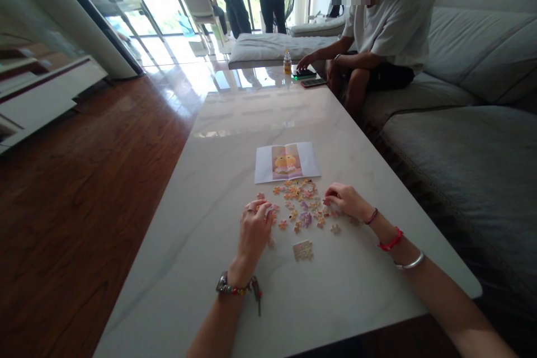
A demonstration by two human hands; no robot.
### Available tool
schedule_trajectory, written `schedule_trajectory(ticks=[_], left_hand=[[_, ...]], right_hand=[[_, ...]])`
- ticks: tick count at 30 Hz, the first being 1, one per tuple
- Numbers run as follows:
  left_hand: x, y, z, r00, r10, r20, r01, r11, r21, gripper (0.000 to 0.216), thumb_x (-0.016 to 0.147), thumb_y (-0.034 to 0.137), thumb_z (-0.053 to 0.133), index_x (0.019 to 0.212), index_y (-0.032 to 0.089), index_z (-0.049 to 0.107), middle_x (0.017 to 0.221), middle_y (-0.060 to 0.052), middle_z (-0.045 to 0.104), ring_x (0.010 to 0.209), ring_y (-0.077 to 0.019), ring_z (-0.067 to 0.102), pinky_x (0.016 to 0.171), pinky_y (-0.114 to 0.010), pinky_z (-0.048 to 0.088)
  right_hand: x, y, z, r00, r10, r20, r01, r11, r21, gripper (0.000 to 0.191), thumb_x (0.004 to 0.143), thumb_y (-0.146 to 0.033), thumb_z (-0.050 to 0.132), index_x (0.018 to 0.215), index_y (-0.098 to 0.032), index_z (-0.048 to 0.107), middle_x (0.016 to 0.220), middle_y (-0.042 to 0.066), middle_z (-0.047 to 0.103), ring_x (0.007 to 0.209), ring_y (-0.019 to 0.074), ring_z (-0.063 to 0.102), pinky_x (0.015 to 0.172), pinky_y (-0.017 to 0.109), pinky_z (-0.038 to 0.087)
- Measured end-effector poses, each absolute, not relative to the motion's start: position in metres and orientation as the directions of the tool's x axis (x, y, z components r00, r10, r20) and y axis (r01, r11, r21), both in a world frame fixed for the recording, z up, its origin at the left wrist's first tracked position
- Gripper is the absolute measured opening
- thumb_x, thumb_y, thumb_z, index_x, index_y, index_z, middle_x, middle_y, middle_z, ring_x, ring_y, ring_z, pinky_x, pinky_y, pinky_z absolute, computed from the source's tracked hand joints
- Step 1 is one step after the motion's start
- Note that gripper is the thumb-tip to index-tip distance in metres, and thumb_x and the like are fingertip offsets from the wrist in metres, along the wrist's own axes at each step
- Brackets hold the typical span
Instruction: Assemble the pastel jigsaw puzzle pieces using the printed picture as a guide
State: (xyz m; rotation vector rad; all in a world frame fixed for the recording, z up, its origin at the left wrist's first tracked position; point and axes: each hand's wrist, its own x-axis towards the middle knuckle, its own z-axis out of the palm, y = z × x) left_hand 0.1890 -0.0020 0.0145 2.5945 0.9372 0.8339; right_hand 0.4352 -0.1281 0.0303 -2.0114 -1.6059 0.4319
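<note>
- My left hand (254, 229) lies just below the middle of the frame. Its fingers are bent and their tips press down on the left edge of the loose puzzle pieces (302, 201). I cannot tell whether it grips one or only touches them.
- My right hand (346, 199) sits right of centre, with thumb and fingers pinched together on a single piece (328, 199) at the right edge of the scatter.
- The loose puzzle pieces are spread flat on the pale marble table (235, 140), between my two hands and just below the reference sheet.
- The reference sheet (287, 161) is white paper with an orange and pink picture in its middle. It lies flat above the scatter and touches the topmost pieces.
- A small joined patch of pieces (302, 250) lies apart from the rest, lower in the frame and between my forearms.
- A beaded bracelet (235, 289) is on my left wrist. My right wrist has red cords (391, 243) and a silver bangle (409, 263).
- At the upper right another person (392, 17) sits on the grey sofa (470, 140), with one hand (308, 60) on a phone (304, 74) at the table's far end, just beside a small bottle (287, 61).
</note>
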Motion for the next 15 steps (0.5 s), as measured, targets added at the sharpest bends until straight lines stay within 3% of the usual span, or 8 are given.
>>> schedule_trajectory(ticks=[3, 7, 11, 15], left_hand=[[0.189, -0.001, 0.013, 0.627, 0.652, 0.426, 0.501, -0.756, 0.420, 0.017, 0.078, 0.022, 0.047, 0.091, 0.019, 0.058, 0.095, -0.008, 0.055, 0.092, -0.0203, 0.051, 0.083, -0.037, 0.043], [0.188, -0.001, 0.013, 0.619, 0.658, 0.428, 0.506, -0.751, 0.423, 0.017, 0.078, 0.022, 0.048, 0.090, 0.018, 0.059, 0.094, -0.007, 0.055, 0.091, -0.0201, 0.051, 0.083, -0.037, 0.043], [0.186, 0.002, 0.015, 0.625, 0.669, 0.402, 0.512, -0.740, 0.436, 0.019, 0.080, 0.023, 0.044, 0.091, 0.018, 0.058, 0.098, -0.007, 0.056, 0.093, -0.0190, 0.053, 0.084, -0.036, 0.044], [0.197, 0.023, 0.021, 0.673, 0.643, 0.364, 0.514, -0.761, 0.394, 0.027, 0.084, 0.025, 0.035, 0.101, 0.017, 0.054, 0.112, -0.009, 0.053, 0.102, -0.0194, 0.050, 0.088, -0.035, 0.042]], right_hand=[[0.449, -0.126, 0.037, 0.296, 0.955, 0.000, 0.753, -0.233, -0.615, 0.016, 0.076, -0.024, 0.049, 0.074, -0.014, 0.061, 0.070, 0.003, 0.064, 0.063, 0.0121, 0.056, 0.057, 0.021, 0.041], [0.464, -0.112, 0.043, 0.350, 0.934, -0.068, 0.774, -0.329, -0.542, 0.016, 0.074, -0.021, 0.049, 0.072, -0.015, 0.064, 0.071, 0.003, 0.067, 0.063, 0.0116, 0.057, 0.056, 0.019, 0.040], [0.464, -0.097, 0.045, 0.386, 0.922, -0.040, 0.801, -0.356, -0.481, 0.010, 0.067, -0.014, 0.054, 0.065, -0.014, 0.065, 0.067, 0.005, 0.066, 0.063, 0.0135, 0.057, 0.058, 0.020, 0.040], [0.461, -0.100, 0.049, 0.399, 0.916, 0.029, 0.811, -0.339, -0.477, 0.013, 0.071, -0.018, 0.052, 0.076, -0.015, 0.065, 0.077, 0.005, 0.065, 0.070, 0.0129, 0.057, 0.064, 0.021, 0.041]])
